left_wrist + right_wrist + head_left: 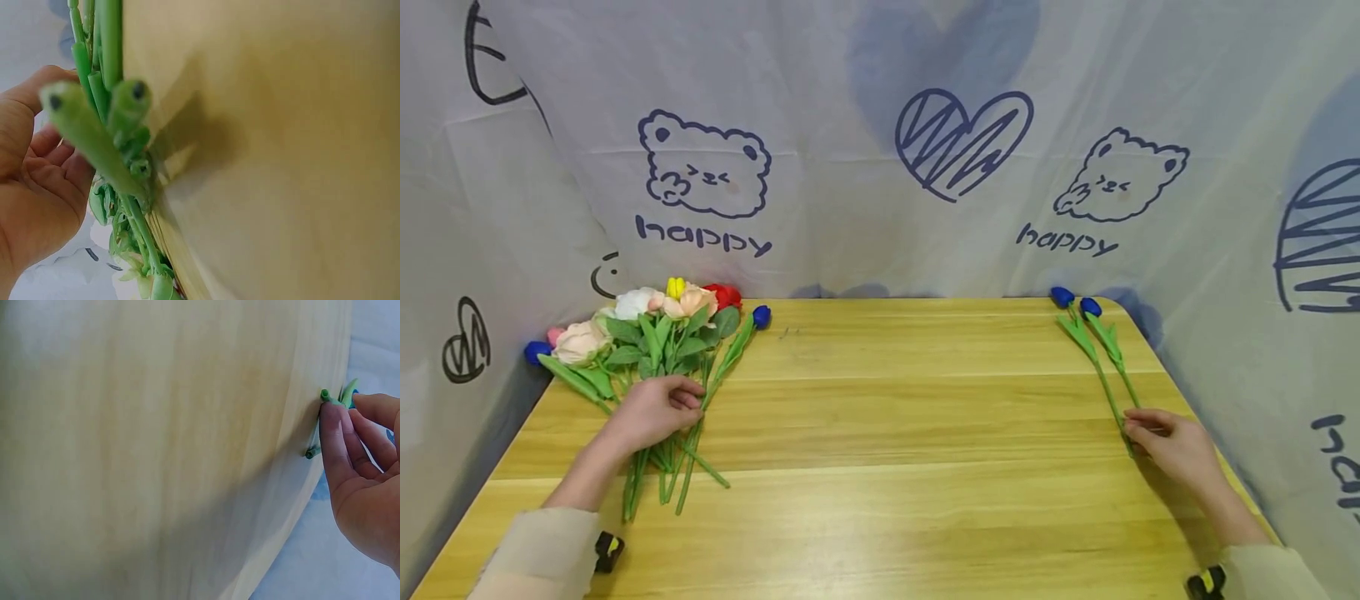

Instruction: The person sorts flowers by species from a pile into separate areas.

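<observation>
At the left of the table lies a heap of artificial flowers (655, 333) with pale, white, yellow and red blooms and green stems. Over the stems, my left hand (658, 408) pinches the stem of a blue tulip (762, 317) at the heap's right side. In the left wrist view, cut stem ends (81, 125) stand before my left fingers. Two more blue tulips (1090, 307) lie side by side near the right edge, heads away from me. My right hand (1176, 450) pinches a stem low down, thumb and fingertips together; two stem ends (312, 452) show in the right wrist view.
The wooden table (910, 417) has rounded far corners. A pale cloth (835, 208) printed with bears and hearts hangs behind it and at both sides. Another blue tulip head (537, 352) sticks out past the table's left edge.
</observation>
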The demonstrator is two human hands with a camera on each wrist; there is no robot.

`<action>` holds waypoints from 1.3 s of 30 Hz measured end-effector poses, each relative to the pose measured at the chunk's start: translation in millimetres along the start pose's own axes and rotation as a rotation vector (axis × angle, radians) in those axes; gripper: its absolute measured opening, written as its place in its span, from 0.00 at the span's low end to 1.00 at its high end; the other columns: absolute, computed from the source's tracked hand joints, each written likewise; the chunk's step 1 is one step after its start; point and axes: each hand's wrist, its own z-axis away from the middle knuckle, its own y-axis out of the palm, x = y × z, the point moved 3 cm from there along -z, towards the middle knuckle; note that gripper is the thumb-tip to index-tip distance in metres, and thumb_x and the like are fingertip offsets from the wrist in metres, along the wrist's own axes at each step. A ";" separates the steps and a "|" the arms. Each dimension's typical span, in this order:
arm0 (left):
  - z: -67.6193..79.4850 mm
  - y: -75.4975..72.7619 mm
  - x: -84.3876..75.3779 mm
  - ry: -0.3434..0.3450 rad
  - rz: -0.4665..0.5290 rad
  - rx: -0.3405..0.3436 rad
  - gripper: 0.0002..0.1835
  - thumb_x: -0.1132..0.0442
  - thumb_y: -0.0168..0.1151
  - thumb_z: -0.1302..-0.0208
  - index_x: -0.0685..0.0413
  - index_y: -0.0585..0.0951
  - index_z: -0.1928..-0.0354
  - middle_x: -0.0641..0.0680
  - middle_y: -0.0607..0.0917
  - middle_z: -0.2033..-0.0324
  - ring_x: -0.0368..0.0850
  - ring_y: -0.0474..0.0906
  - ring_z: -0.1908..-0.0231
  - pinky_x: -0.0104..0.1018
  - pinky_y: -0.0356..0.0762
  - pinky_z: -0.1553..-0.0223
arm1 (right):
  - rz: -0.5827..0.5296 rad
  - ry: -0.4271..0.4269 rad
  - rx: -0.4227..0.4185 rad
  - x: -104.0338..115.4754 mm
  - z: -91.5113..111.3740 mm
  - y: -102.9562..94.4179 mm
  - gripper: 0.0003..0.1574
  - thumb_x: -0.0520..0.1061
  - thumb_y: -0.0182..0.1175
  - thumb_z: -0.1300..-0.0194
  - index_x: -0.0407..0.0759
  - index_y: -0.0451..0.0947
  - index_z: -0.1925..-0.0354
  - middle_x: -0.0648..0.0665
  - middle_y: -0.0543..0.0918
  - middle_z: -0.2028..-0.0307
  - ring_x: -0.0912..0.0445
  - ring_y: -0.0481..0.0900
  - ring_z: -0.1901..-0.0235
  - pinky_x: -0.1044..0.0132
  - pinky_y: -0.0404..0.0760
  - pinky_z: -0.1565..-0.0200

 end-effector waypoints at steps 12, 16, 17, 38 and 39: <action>3.7 -0.3 -1.4 -0.006 0.005 -0.017 0.17 0.66 0.68 0.35 0.67 0.85 0.46 0.56 0.88 0.60 0.45 0.83 0.62 0.33 0.83 0.65 | -0.073 0.013 -0.032 21.2 1.2 6.1 0.29 0.49 0.60 0.22 0.26 0.77 0.36 0.26 0.84 0.46 0.69 0.86 0.66 0.71 0.87 0.63; 6.4 -0.9 -5.9 0.012 0.010 -0.046 0.16 0.67 0.68 0.35 0.67 0.85 0.47 0.57 0.88 0.59 0.46 0.83 0.60 0.31 0.82 0.65 | -0.066 0.005 -0.054 31.7 0.9 8.1 0.30 0.51 0.59 0.21 0.30 0.77 0.35 0.29 0.85 0.46 0.68 0.86 0.64 0.70 0.87 0.63; 6.8 -0.9 -7.1 0.014 0.016 -0.053 0.16 0.67 0.68 0.35 0.67 0.85 0.47 0.57 0.88 0.59 0.46 0.83 0.60 0.31 0.83 0.65 | -0.063 0.002 -0.061 34.4 0.6 8.8 0.30 0.52 0.59 0.21 0.31 0.77 0.35 0.31 0.86 0.46 0.68 0.86 0.64 0.70 0.87 0.64; -17.2 11.9 -50.1 0.071 0.156 -0.257 0.15 0.69 0.67 0.32 0.64 0.86 0.44 0.62 0.88 0.56 0.49 0.85 0.58 0.26 0.82 0.63 | -0.497 -0.156 -0.131 112.0 -16.3 50.6 0.24 0.39 0.62 0.25 0.28 0.77 0.36 0.52 0.88 0.49 0.67 0.86 0.57 0.70 0.87 0.54; -19.3 13.2 -52.4 0.073 0.166 -0.265 0.15 0.69 0.67 0.32 0.64 0.86 0.44 0.62 0.88 0.56 0.48 0.85 0.58 0.25 0.82 0.62 | -0.500 -0.163 -0.124 116.0 -17.1 53.9 0.23 0.39 0.62 0.24 0.29 0.78 0.36 0.48 0.88 0.47 0.67 0.86 0.57 0.69 0.87 0.54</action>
